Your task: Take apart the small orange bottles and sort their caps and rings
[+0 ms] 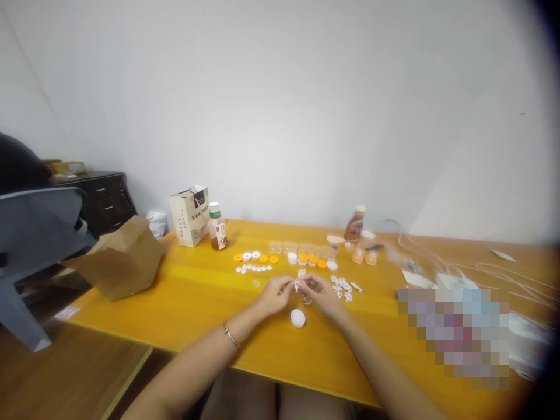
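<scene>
My left hand (276, 294) and my right hand (321, 293) meet above the table, fingertips pinched on a small white plastic piece (298, 284). Its exact kind is too small to make out. Just below the hands lies a round white lid (298, 318). Right of my right hand is a loose group of white cut-out pieces (341, 284). Beyond my left hand, small white knobbed parts (254, 268) form a row, with orange and white round caps (255, 256) behind them. Clear round cups (286, 247) and more orange caps (312, 261) stand beyond the hands.
A brown paper bag (126, 262) sits at the table's left edge. Behind it stand a printed carton bag (189, 217) and a drink bottle (217, 227). Another brown bottle (354, 224) is at the back. White cables (503, 274) and a blurred-out patch (459, 332) lie at right.
</scene>
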A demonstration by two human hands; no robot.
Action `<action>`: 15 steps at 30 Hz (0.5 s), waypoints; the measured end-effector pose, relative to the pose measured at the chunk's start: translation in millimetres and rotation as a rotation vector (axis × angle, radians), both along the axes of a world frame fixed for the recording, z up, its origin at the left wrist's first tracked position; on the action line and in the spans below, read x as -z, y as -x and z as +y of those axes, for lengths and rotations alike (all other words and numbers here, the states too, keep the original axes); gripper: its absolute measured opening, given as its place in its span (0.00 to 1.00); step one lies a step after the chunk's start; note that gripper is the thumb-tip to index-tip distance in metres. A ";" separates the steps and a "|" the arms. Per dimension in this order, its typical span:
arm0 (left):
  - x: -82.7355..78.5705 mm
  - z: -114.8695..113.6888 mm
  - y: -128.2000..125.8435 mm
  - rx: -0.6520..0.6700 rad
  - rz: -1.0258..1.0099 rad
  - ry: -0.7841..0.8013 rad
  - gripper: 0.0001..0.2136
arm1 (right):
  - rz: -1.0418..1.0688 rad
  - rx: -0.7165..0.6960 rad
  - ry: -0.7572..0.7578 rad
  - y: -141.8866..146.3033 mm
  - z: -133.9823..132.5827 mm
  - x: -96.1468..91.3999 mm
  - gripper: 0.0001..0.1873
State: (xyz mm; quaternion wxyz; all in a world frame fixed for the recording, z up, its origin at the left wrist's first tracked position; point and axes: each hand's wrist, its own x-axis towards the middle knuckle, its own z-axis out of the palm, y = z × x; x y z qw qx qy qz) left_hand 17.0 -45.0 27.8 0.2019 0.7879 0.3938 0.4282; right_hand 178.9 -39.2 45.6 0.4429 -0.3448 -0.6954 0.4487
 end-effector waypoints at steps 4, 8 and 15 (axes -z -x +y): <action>3.7 3.0 -1.5 0.002 -0.047 0.059 0.14 | -0.003 0.027 0.020 0.4 0.0 -0.6 0.18; 5.3 4.6 -3.8 -0.005 -0.095 0.091 0.15 | 0.021 0.038 0.050 0.5 -0.5 -1.6 0.19; 6.1 6.0 -5.3 -0.079 -0.074 0.110 0.14 | -0.087 0.121 -0.065 0.8 5.1 6.0 0.16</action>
